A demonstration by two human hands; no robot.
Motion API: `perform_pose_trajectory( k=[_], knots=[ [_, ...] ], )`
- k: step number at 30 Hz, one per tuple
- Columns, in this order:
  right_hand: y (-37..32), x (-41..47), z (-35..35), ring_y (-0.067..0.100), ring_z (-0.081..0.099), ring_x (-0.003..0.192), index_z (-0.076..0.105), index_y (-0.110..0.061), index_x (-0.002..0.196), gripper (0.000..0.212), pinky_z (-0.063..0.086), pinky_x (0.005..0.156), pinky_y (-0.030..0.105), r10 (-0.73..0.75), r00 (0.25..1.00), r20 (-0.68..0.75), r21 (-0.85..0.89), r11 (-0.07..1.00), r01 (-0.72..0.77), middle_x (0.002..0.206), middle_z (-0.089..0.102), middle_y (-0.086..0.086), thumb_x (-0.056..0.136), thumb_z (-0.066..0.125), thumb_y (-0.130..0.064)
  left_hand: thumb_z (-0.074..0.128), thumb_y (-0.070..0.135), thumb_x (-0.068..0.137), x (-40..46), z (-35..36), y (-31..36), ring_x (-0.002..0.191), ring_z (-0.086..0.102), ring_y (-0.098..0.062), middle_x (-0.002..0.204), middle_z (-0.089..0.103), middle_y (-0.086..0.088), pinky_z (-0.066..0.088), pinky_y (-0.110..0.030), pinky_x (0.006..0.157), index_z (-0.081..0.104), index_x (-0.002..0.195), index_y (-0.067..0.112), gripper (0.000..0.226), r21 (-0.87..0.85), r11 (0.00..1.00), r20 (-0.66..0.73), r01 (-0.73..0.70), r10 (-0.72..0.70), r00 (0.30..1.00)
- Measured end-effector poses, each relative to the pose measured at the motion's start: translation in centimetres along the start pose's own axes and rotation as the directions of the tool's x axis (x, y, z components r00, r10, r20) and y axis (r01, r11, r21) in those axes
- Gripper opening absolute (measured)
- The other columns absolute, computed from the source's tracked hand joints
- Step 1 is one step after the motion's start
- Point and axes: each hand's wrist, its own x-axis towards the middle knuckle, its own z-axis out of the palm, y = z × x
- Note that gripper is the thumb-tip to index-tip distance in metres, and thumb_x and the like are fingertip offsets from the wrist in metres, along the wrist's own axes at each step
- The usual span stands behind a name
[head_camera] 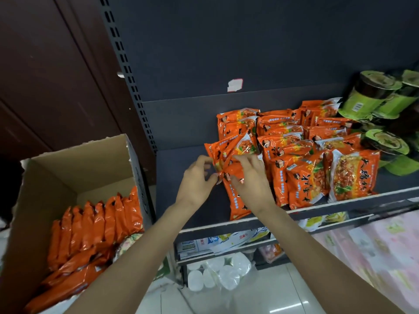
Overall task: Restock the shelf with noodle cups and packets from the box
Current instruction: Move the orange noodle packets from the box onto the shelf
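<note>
Both hands pinch one packet (235,177) on the shelf (181,177): left hand (196,180), right hand (251,180). Best stand it snug against the right-hand row (301,177), leaving left space free.

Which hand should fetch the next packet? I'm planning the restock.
Probably the left hand: the box sits on its side, while the right hand lies nearer the shelved packets.

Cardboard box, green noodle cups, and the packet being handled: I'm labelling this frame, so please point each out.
cardboard box (74,168): head view, bare inner back wall.
green noodle cups (360,103): head view, side of a tipped cup.
orange packet (235,198): head view, lower half, between both hands.
</note>
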Motion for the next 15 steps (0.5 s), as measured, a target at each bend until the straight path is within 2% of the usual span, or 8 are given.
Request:
perform_pose_trajectory(
  k=[3, 5, 7, 12, 15],
  knots=[
    [-3.7, 0.2, 1.4, 0.016, 0.049, 0.114, 0.052, -0.013, 0.128, 0.038, 0.040, 0.099, 0.024, -0.053, 0.997, 0.057, 0.124, 0.991, 0.046, 0.123, 0.048, 0.003, 0.090, 0.056, -0.009, 0.060, 0.017, 0.089, -1.7, -4.2, -1.6, 0.091, 0.058, -0.005, 0.106, 0.062, 0.004, 0.042, -0.013, 0.078, 0.057, 0.112, 0.019, 0.023, 0.091, 0.994, -0.124, -0.064, 0.075, 0.989],
    [-6.5, 0.5, 3.1, 0.015, 0.055, 0.104, 0.058, -0.013, 0.120, 0.032, 0.045, 0.095, 0.031, -0.106, 0.991, 0.083, 0.184, 0.979, 0.090, 0.115, 0.054, 0.003, 0.088, 0.056, -0.007, 0.059, 0.014, 0.089, -3.2, -7.5, -3.1, 0.085, 0.058, -0.004, 0.099, 0.062, 0.004, 0.043, -0.013, 0.077, 0.059, 0.108, 0.018, 0.020, 0.128, 0.990, -0.206, -0.062, 0.087, 0.975],
    [-9.4, 0.8, 5.1, 0.015, 0.058, 0.096, 0.061, -0.013, 0.114, 0.029, 0.047, 0.090, 0.034, -0.149, 0.983, 0.107, 0.233, 0.965, 0.121, 0.108, 0.056, 0.003, 0.086, 0.056, -0.005, 0.059, 0.011, 0.087, -4.6, -10.9, -4.9, 0.081, 0.058, -0.007, 0.093, 0.062, 0.004, 0.046, -0.019, 0.077, 0.061, 0.105, 0.015, 0.018, 0.174, 0.984, -0.282, -0.036, 0.085, 0.956],
    [-16.7, 0.8, 10.3, 0.011, 0.056, 0.100, 0.059, -0.015, 0.116, 0.026, 0.046, 0.087, 0.027, -0.234, 0.934, 0.270, 0.269, 0.950, 0.160, 0.110, 0.053, 0.001, 0.092, 0.051, -0.009, 0.059, 0.008, 0.087, -7.4, -18.4, -10.9, 0.086, 0.058, -0.013, 0.097, 0.063, -0.002, 0.047, -0.025, 0.078, 0.062, 0.105, 0.011, 0.019, 0.228, 0.965, -0.343, 0.129, -0.045, 0.938],
    [-19.9, 1.0, 13.8, 0.013, 0.057, 0.100, 0.059, -0.015, 0.117, 0.026, 0.044, 0.088, 0.026, -0.256, 0.907, 0.334, 0.255, 0.951, 0.174, 0.109, 0.054, 0.001, 0.091, 0.052, -0.009, 0.060, 0.006, 0.084, -7.8, -21.7, -14.9, 0.092, 0.061, -0.022, 0.100, 0.063, -0.008, 0.048, -0.031, 0.083, 0.061, 0.109, 0.010, 0.025, 0.239, 0.946, -0.324, 0.219, -0.135, 0.936]
  ],
)
